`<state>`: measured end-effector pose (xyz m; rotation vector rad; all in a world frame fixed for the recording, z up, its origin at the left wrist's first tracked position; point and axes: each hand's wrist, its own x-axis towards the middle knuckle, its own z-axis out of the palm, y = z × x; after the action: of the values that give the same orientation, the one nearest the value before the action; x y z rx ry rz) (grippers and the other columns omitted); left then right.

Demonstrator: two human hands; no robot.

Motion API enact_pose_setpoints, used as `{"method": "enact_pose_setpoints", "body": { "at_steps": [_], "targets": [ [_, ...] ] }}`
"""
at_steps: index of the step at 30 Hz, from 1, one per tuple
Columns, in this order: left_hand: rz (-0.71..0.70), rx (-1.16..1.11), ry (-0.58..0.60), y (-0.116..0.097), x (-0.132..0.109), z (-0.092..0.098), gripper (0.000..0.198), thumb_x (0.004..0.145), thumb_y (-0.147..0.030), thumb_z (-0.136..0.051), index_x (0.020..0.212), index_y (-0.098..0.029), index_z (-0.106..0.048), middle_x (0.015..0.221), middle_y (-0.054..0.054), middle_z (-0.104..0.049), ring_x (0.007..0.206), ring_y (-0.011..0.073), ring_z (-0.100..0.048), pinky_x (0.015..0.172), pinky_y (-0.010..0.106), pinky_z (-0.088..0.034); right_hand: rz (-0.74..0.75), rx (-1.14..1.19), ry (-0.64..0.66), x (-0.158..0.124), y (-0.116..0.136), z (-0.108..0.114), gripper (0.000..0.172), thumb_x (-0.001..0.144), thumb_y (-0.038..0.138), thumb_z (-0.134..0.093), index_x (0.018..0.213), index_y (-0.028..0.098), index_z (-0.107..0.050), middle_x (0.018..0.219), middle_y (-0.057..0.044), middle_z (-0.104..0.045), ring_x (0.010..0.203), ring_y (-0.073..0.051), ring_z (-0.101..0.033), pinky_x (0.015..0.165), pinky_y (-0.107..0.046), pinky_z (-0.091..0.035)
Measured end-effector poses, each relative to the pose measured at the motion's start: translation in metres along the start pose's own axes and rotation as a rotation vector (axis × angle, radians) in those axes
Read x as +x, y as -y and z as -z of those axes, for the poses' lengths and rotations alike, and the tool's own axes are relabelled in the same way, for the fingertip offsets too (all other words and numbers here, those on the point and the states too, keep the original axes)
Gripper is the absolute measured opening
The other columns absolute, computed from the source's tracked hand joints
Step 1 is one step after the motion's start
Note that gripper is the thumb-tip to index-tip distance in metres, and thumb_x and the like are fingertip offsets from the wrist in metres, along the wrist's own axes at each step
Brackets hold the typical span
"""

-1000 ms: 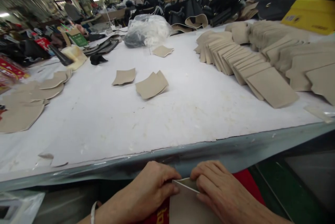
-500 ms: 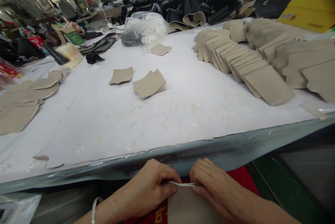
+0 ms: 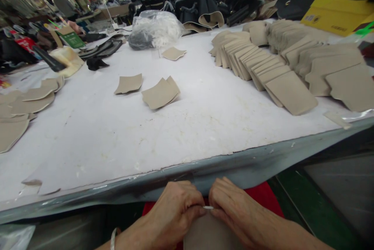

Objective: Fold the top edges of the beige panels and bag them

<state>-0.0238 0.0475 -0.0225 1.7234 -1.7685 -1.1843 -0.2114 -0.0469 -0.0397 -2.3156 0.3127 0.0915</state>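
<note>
Left hand (image 3: 181,208): bare, thumb and bent fingers pinching the top edge of the held panel; a pale narrow bracelet (image 3: 113,238) at the wrist.

Right hand (image 3: 229,207): bare, thumb and curled fingers gripping the same edge, just beside the left.

Held panel (image 3: 209,234): one, greyish-beige, smooth, leather-like sheet with a white edge showing between the two grips; located in front of the table, low in the view, its lower part out of frame.

Red cloth (image 3: 261,199): behind and below the hands, plain where visible.

Table (image 3: 102,137): covered in white paper, flecked with brown marks, its front edge torn and curling; grey-blue plastic sheeting (image 3: 248,166) hangs along the front.

Loose panels, greyish-beige, mid-table: a four-sided one with curved edges (image 3: 128,84); an overlapping pair (image 3: 160,94) to its right; a smaller one (image 3: 173,53) farther back.

Fanned row of greyish-beige rectangular panels (image 3: 292,92), right; beside it, an overlapping pile of notched panels (image 3: 350,82).

Rounded greyish-beige panels (image 3: 32,103), overlapping, far left.

Clear plastic bag (image 3: 157,27): crumpled, with white and dark contents.

Yellow box (image 3: 333,14): rectangular, dark printing and emblem, too small to read.

Green-and-brown carton (image 3: 70,37): pale lettering, illegible.

Black bag bodies (image 3: 209,10): leather-like, beige inside, at the rear.
</note>
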Motion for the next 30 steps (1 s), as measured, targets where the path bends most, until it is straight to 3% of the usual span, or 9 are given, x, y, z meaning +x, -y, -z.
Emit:
{"method": "enact_pose_setpoints", "body": {
  "at_steps": [7,14,17,19,22,25,30],
  "targets": [
    [0.001,-0.028,0.046,0.001,0.004,-0.003,0.013,0.091,-0.029,-0.063,0.092,-0.022,-0.073,0.086,0.000,-0.069,0.082,0.0149,-0.060,0.074,0.023,-0.041,0.019,0.007,-0.041,0.001,-0.005,-0.004,0.013,0.094,0.005,-0.043,0.091,0.015,-0.051,0.093,-0.007,-0.057,0.087,-0.023,-0.050,0.086,-0.043,-0.042],
    [-0.070,0.006,0.066,-0.008,0.009,-0.004,0.017,0.093,-0.018,-0.058,0.084,-0.018,-0.073,0.079,0.001,-0.067,0.078,0.0144,-0.058,0.072,0.024,-0.039,-0.047,0.133,-0.125,-0.012,-0.010,-0.005,0.012,0.096,0.013,-0.050,0.085,0.019,-0.048,0.089,-0.003,-0.055,0.085,-0.020,-0.049,0.080,-0.036,-0.040],
    [-0.061,0.008,0.076,-0.013,0.008,-0.002,0.016,0.092,-0.016,-0.059,0.086,-0.018,-0.073,0.077,0.000,-0.065,0.077,0.0138,-0.057,0.070,0.024,-0.038,-0.139,0.263,-0.152,-0.021,-0.011,-0.001,0.010,0.091,0.012,-0.057,0.092,0.020,-0.050,0.095,-0.002,-0.055,0.089,-0.019,-0.050,0.078,-0.032,-0.041],
    [-0.068,0.002,0.082,-0.015,0.008,-0.001,0.015,0.092,-0.014,-0.059,0.089,-0.019,-0.074,0.080,0.000,-0.066,0.079,0.0142,-0.057,0.071,0.024,-0.038,-0.161,0.286,-0.137,-0.023,-0.010,0.003,0.020,0.087,0.011,-0.062,0.100,0.021,-0.052,0.101,-0.001,-0.056,0.095,-0.019,-0.050,0.081,-0.032,-0.041],
    [-0.095,0.005,0.082,-0.015,0.009,-0.002,0.018,0.093,-0.013,-0.057,0.086,-0.017,-0.073,0.080,0.001,-0.066,0.079,0.0149,-0.056,0.071,0.025,-0.037,-0.116,0.235,-0.112,-0.021,-0.009,0.006,0.022,0.085,0.012,-0.068,0.099,0.021,-0.055,0.101,-0.001,-0.060,0.098,-0.020,-0.051,0.086,-0.034,-0.038],
    [-0.123,0.016,0.066,-0.014,0.009,-0.004,0.020,0.093,-0.014,-0.054,0.086,-0.017,-0.072,0.076,0.002,-0.064,0.076,0.0154,-0.055,0.069,0.026,-0.036,-0.052,0.167,-0.117,-0.017,-0.010,0.006,0.013,0.087,0.014,-0.066,0.087,0.019,-0.055,0.090,0.000,-0.061,0.091,-0.019,-0.052,0.086,-0.034,-0.036],
    [-0.111,0.019,0.065,-0.012,0.006,-0.006,0.018,0.092,-0.013,-0.053,0.083,-0.017,-0.069,0.078,0.002,-0.064,0.077,0.0152,-0.054,0.069,0.026,-0.036,-0.027,0.167,-0.108,-0.016,-0.012,0.005,0.012,0.091,0.017,-0.064,0.082,0.018,-0.054,0.083,0.002,-0.060,0.083,-0.016,-0.054,0.087,-0.035,-0.033]
  ]
}}
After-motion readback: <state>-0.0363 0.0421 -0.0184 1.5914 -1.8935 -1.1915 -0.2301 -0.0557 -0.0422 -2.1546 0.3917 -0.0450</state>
